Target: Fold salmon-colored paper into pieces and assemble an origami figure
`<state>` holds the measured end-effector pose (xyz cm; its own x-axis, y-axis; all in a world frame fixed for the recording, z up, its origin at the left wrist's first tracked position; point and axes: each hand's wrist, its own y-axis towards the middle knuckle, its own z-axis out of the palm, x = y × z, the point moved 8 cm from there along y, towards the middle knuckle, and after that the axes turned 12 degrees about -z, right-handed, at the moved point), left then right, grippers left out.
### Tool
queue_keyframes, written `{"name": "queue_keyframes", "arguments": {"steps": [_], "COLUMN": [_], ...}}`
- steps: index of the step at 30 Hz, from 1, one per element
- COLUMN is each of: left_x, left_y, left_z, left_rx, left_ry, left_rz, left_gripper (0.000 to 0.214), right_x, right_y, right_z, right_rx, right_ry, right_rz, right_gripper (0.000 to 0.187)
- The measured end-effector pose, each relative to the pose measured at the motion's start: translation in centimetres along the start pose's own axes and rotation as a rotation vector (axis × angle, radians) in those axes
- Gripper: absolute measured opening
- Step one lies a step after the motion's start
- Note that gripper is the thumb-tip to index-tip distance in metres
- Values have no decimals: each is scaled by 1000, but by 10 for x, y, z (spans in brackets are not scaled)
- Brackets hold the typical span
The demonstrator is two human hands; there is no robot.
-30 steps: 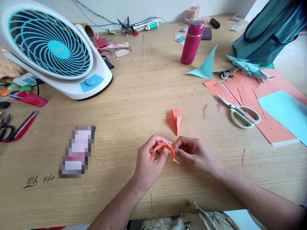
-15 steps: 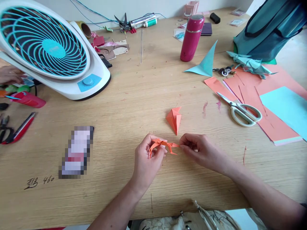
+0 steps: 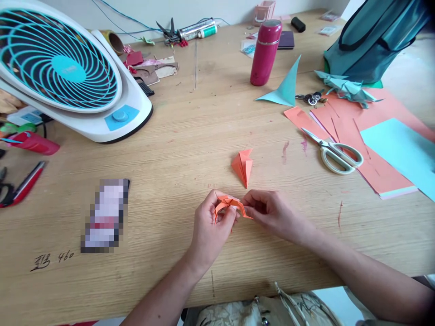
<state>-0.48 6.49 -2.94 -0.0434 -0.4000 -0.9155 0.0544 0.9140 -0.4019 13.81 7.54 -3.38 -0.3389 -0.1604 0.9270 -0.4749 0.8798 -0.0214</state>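
Note:
My left hand [image 3: 212,226] pinches a small folded orange paper figure [image 3: 231,204] just above the wooden table [image 3: 190,136]. My right hand [image 3: 272,213] is closed on the right end of the same figure, fingers curled against it. A second folded orange paper piece [image 3: 243,166], pointed at its lower end, lies on the table just beyond my hands.
A white and teal fan [image 3: 68,77] stands at the far left. Scissors [image 3: 335,151] lie on orange and light-blue paper sheets [image 3: 384,136] at the right. A magenta flask [image 3: 265,52], a teal paper cone [image 3: 283,88], a teal bag [image 3: 370,40], a blurred object [image 3: 105,215] and red tools [image 3: 23,185] surround the work area.
My right hand drew away to the figure's tip half a second ago and has now moved back in against it. The view has shifted slightly.

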Motion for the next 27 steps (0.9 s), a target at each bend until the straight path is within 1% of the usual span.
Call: {"name": "queue_keyframes", "arguments": {"steps": [2,4,7,10,14,17,19,21,22,24,27], "left_x": [2,3,-3,-10,-12,-9,-5,-2,-2,-2,-3], "left_y": [2,3,3,0,-3,-1,2,5,6,7,7], "left_z": [2,4,6,7,10,10,7,4,3,2,1], "left_rx": [41,94,153,198,234,226,197,175,167,156,160], "left_ry": [-20,24,138,203,248,203,132,61,39,25,47], "left_rz": [-28,-37,23,80,86,70,32,1,-4,0,5], "left_gripper": [12,18,15,12,11,11,14,17,19,19,18], "right_x": [1,3,3,-3,-9,-8,-1,9,15,28,44], "right_y": [1,1,1,0,0,0,0,0,-1,-4,-9], "right_z": [-4,-6,-7,-7,-4,-4,-8,-14,-17,-19,-16], "right_rx": [-5,5,50,94,146,146,98,40,20,11,1], "right_ry": [-9,8,40,83,168,241,291,265,206,20,-271], "right_rz": [3,16,49,92,111,85,0,-128,-200,-345,-539], "right_gripper": [19,25,31,33,38,41,38,30,25,18,12]}}
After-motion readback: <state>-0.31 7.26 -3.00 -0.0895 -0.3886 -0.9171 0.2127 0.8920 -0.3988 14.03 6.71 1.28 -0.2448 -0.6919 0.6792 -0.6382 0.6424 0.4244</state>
